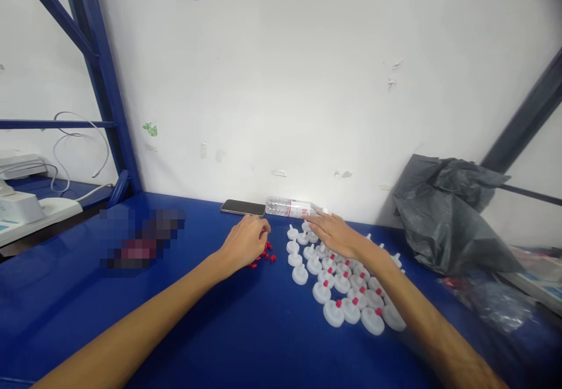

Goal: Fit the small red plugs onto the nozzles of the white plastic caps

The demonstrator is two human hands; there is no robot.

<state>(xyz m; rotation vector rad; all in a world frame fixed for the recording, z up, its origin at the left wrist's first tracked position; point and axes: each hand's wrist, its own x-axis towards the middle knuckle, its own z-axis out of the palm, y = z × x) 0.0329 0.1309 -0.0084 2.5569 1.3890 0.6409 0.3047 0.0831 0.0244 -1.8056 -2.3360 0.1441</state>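
Hands (246,240) apart over red pieces (273,258), white caps (300,274).

Pic was fairly bright, esp. the white wall (281,85), w/ soft, even light; exact src I couldn't tell. Blue tabletop (246,324) went from a lighter, sheeny far edge to a much darker near part. Faint shadow fell on the wall just L of the grey bag (443,213); small glints showed on the clear plastic (504,307), btm R, which was blurry. My L hand (246,240) looked reasonably sharp, R hand (336,234) a bit soft. Top R corner was dark, wide-angle stretch at edges, L patch (143,243) pixelated.
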